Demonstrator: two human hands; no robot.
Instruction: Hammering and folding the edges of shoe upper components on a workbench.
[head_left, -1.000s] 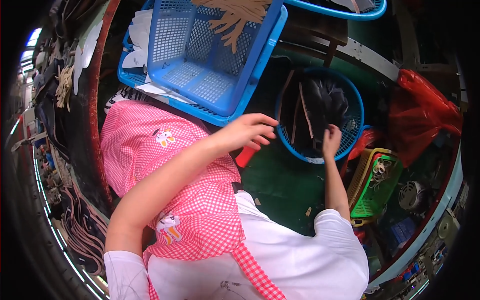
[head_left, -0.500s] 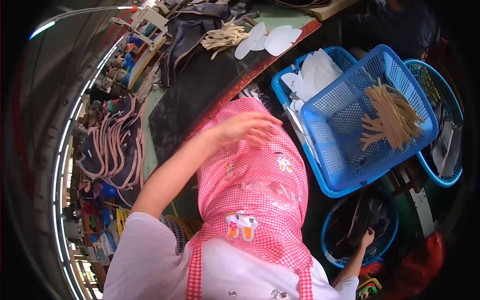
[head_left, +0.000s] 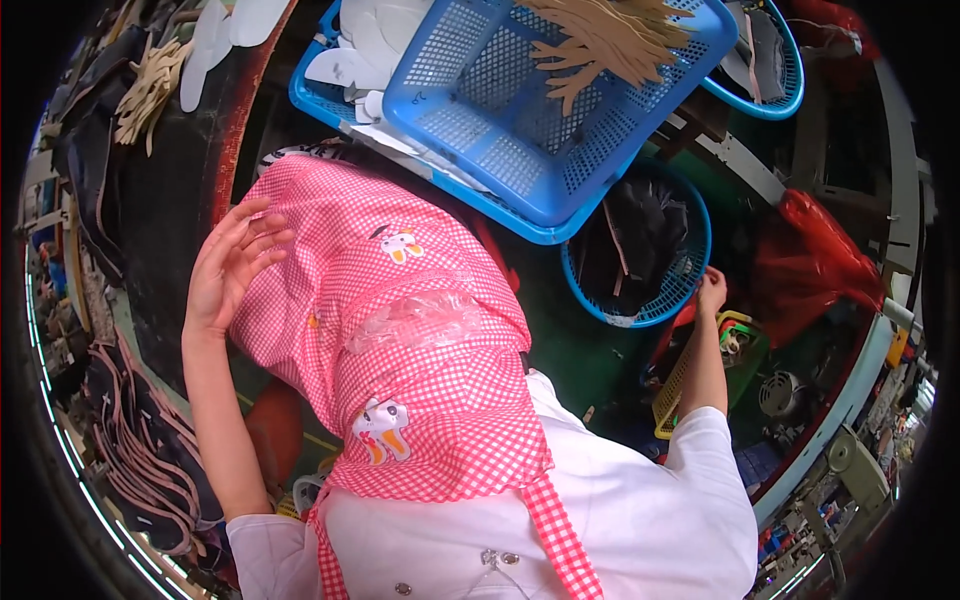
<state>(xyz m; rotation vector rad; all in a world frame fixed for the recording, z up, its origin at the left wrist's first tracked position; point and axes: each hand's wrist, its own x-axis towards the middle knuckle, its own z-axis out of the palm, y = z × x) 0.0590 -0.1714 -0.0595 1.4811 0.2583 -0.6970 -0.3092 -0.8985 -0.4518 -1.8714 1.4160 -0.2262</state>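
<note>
My left hand (head_left: pixel 235 265) is raised over the pink checked apron (head_left: pixel 430 350) on my lap. Its fingers are spread and slightly bent, and nothing is in them. At the right, my right hand (head_left: pixel 711 290) is at the rim of a round blue basket (head_left: pixel 690 283), with its fingers bent around the edge. Dark flat pieces (head_left: pixel 645 235), one with a pale edge, lie in that basket. A crumpled clear plastic piece (head_left: pixel 415 318) rests on the apron.
A blue rectangular basket (head_left: pixel 560 205) with tan strips (head_left: pixel 615 45) sits on another blue basket of white pieces (head_left: pixel 375 40). Left is a dark-topped table (head_left: pixel 170 190) with a red edge. A red plastic bag (head_left: pixel 815 255) and yellow basket (head_left: pixel 672 385) are at the right.
The view has swung to the right. My right hand has moved from the dark pieces inside the round basket to its rim. My left hand stays raised and empty.
</note>
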